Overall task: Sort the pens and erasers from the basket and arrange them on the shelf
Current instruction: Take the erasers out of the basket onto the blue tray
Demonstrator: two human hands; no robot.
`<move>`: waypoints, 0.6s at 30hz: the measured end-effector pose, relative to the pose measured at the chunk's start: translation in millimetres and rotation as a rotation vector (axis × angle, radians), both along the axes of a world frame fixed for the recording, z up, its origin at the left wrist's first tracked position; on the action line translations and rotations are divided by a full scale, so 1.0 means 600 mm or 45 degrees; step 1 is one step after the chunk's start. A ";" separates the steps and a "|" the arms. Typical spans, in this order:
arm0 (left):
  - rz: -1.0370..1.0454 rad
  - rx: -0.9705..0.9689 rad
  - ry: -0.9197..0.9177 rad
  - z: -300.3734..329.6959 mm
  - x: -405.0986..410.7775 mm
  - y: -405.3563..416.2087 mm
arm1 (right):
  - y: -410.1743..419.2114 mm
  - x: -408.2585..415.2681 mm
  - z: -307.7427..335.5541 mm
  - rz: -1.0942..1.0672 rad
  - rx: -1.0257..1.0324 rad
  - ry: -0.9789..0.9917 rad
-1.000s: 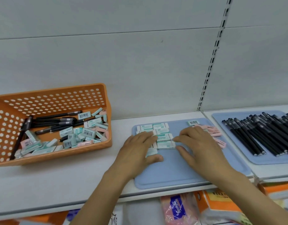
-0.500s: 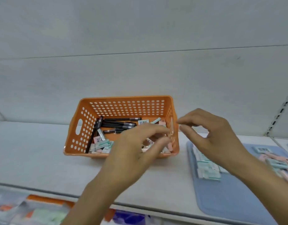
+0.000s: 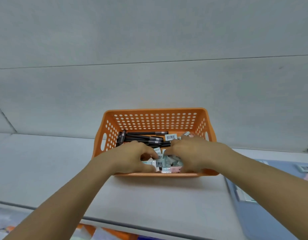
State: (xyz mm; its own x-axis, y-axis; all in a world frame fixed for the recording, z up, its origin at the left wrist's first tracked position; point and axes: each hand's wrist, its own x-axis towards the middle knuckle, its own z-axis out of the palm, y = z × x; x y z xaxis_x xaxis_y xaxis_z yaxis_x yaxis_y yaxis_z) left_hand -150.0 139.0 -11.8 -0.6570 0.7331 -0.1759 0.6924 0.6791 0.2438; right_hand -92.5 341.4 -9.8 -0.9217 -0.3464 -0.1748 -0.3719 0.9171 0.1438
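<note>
- We now face the shelf point(image 3: 149, 193) at the orange basket point(image 3: 155, 118); a second ago we were squaring rows of erasers on the blue mat point(image 3: 264, 213), which now shows only at the right edge.
- Both our hands have come from the mat into the basket, so we judge a fresh pick has begun.
- Our left hand point(image 3: 132, 157) curls into the loose erasers point(image 3: 167, 161) at the near wall; we cannot tell whether it grips one.
- Our right hand point(image 3: 191, 153) curls in beside it; its grasp is hidden too.
- The black pens point(image 3: 144, 137) lie untouched behind them.
</note>
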 end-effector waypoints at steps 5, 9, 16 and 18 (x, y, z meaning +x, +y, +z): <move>0.038 -0.152 0.137 -0.019 -0.014 0.013 | -0.003 -0.009 -0.018 0.027 0.020 0.103; 0.086 -0.057 0.060 -0.022 -0.020 0.017 | -0.005 -0.011 -0.027 0.044 -0.018 0.159; 0.263 0.360 0.133 -0.007 -0.009 0.006 | 0.005 -0.007 -0.015 0.024 -0.344 0.237; 0.377 0.501 0.097 -0.003 -0.002 0.006 | 0.010 -0.004 -0.008 -0.034 -0.517 0.228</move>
State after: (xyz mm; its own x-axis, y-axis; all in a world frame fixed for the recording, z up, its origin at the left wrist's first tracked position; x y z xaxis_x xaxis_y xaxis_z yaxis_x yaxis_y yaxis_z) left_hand -151.2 142.7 -13.3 -0.8471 0.5144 0.1334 0.5098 0.7159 0.4771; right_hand -95.0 347.6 -14.4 -0.9346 -0.3297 0.1337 -0.3493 0.9214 -0.1700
